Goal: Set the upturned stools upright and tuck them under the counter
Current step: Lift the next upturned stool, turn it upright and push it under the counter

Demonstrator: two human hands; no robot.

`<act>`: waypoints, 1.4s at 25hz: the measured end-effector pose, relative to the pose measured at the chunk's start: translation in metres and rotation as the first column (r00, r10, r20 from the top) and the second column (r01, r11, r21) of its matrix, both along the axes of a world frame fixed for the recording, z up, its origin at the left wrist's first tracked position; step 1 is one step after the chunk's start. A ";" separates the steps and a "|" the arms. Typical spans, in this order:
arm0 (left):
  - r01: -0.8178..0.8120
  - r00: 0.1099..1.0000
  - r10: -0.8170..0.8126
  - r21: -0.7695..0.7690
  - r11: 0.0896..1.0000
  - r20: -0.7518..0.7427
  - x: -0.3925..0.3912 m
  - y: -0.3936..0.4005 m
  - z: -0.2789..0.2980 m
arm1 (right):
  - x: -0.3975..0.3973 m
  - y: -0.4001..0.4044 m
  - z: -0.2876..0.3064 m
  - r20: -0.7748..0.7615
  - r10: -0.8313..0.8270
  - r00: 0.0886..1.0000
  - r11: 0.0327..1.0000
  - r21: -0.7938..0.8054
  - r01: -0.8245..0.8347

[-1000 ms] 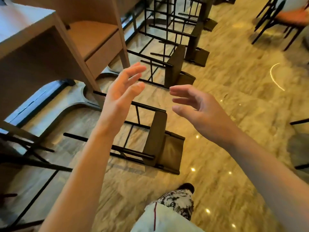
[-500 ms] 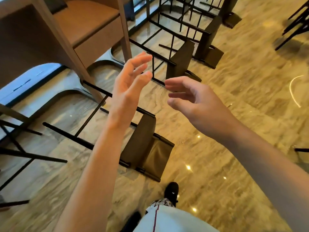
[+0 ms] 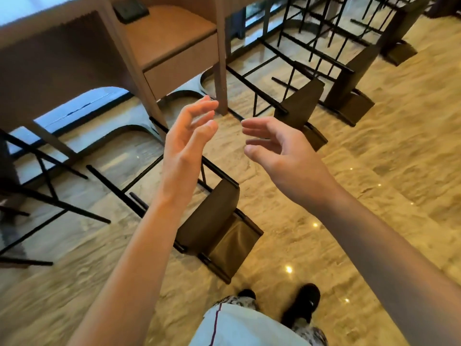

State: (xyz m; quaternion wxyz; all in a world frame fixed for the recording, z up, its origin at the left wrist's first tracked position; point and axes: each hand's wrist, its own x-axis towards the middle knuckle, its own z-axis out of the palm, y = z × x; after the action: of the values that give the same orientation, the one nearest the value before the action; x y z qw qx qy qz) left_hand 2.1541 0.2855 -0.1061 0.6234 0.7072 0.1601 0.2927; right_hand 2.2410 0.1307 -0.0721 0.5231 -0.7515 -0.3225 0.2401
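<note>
Step in hand: reach toward the nearest upturned stool (image 3: 214, 221), not yet touched. Left hand (image 3: 185, 143) and right hand (image 3: 277, 148): both spread wide, palms facing, holding nothing. Stool: tipped over on the floor (image 3: 374, 196) below both hands, legs toward the counter (image 3: 74, 53) beyond them. Next, likely: stoop, grasp the frame, lift upright.

Left hand (image 3: 185, 143), right hand (image 3: 279, 151) raised, fingers spread, empty.
</note>
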 end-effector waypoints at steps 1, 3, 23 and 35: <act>-0.037 0.999 0.037 0.005 0.999 -0.004 0.001 -0.005 0.000 | 0.007 0.001 -0.003 -0.007 0.030 1.000 1.000 0.003 -0.030; -0.130 0.992 0.130 -0.001 0.992 -0.004 0.003 -0.012 -0.002 | 0.022 0.005 -0.008 -0.013 0.119 0.993 0.993 0.003 -0.119; -0.784 0.600 0.781 -0.321 0.531 -0.173 -0.019 -0.136 -0.119 | 0.023 0.003 -0.127 -0.324 0.473 0.819 0.872 0.040 -0.488; -0.791 0.594 0.749 -0.385 0.475 -0.296 -0.044 -0.109 -0.229 | 0.028 0.020 -0.231 -0.377 0.311 0.872 0.928 -0.077 -0.364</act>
State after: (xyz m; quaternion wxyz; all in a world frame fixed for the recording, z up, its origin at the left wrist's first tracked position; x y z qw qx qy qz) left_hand 2.1098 0.1769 -0.3354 0.5711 0.3935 0.5538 0.4608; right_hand 2.2686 0.1511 -0.3033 0.4667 -0.6631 -0.3296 0.4836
